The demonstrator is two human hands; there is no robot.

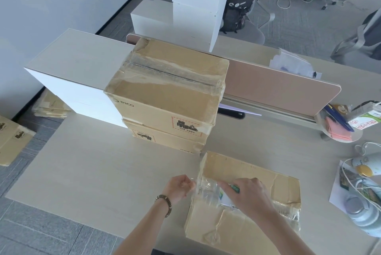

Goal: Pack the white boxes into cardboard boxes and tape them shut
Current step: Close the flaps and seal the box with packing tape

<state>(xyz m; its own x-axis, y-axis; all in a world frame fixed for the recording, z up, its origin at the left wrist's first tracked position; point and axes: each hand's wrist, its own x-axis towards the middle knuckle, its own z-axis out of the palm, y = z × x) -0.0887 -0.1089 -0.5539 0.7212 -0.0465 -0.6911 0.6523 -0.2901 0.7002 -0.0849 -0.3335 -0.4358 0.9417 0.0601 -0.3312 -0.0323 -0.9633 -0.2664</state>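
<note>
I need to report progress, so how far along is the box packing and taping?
Done: two cardboard boxes stand stacked, the top one taped along its seam. In hand: the left hand pinches clear tape while the right hand holds the tape roll over the near box. Left: finishing this seam; white boxes stand stacked behind.

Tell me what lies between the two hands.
In the head view, a stretch of clear tape spans from the left hand to the right hand, over the cardboard box.
</note>
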